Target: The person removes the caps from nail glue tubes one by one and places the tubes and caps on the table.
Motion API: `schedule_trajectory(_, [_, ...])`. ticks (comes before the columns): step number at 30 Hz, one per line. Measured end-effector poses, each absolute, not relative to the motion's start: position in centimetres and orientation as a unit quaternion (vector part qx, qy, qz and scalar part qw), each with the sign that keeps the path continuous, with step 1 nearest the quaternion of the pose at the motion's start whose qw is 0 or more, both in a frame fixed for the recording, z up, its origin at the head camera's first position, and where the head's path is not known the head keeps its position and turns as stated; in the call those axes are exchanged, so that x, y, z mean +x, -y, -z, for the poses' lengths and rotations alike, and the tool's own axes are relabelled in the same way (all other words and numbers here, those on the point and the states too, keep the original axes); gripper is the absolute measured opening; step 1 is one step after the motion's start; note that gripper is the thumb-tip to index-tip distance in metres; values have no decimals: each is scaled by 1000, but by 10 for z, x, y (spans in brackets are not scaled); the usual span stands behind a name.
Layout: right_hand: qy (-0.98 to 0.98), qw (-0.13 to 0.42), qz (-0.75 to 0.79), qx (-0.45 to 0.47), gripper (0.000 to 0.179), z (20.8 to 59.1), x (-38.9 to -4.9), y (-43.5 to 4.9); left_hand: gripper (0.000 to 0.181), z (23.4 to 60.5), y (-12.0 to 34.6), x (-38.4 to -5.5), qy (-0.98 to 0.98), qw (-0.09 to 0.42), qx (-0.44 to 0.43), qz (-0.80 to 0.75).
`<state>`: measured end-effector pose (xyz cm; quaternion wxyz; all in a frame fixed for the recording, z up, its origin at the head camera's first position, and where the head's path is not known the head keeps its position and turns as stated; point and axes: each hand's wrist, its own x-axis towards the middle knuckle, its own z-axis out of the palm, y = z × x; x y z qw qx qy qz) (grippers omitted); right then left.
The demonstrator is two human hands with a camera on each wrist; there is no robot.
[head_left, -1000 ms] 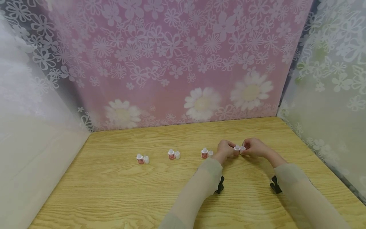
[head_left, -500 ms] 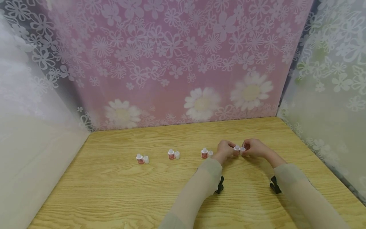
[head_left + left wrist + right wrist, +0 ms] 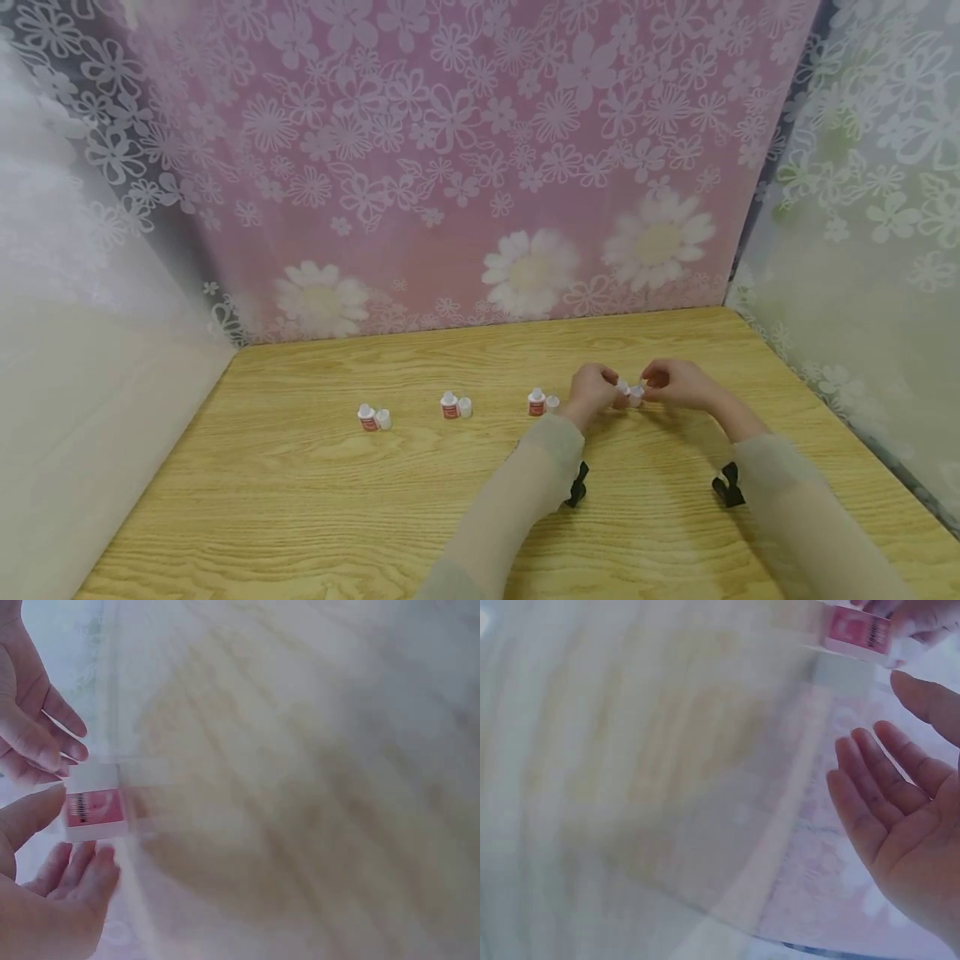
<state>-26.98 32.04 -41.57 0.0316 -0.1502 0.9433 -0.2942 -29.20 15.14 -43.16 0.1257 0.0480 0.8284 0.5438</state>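
Note:
My left hand (image 3: 592, 388) holds a small white bottle (image 3: 622, 388) at the right of the row. In the left wrist view the bottle's red label (image 3: 95, 808) shows between the left thumb (image 3: 34, 814) and fingers. A white cap (image 3: 636, 395) stands right beside the bottle on the table. Just right of that cap is my right hand (image 3: 678, 385), fingers relaxed and spread from the thumb. Seen from the right wrist, the right palm (image 3: 911, 832) faces up with nothing in it, apart from the bottle (image 3: 857, 634).
Left along the wooden table (image 3: 315, 517) stand three more bottles, at the near left (image 3: 367, 417), middle (image 3: 449, 406) and right (image 3: 536, 402), each with a white cap beside it. A pink flowered curtain (image 3: 450, 167) hangs behind the table; pale sheets flank it.
My right hand has drawn slightly right, away from the cap, and its fingers have loosened. The left hand stays at the bottle, shifted only a little. The other bottles have not moved.

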Motion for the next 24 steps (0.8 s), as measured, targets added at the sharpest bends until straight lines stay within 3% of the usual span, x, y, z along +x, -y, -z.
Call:
schedule_trajectory(4, [-948, -9, 282, -147, 33, 403, -263, -322, 42, 421, -150, -292, -848, 99, 85, -513])
schedule_trajectory(14, [-957, -83, 242, -138, 32, 376, -250, -290, 41, 382, -123, -282, -884, 52, 212, -414])
schedule_trajectory(24, [-952, -139, 227, -149, 34, 367, -234, -235, 45, 365, -55, -276, -906, 30, 247, -342])
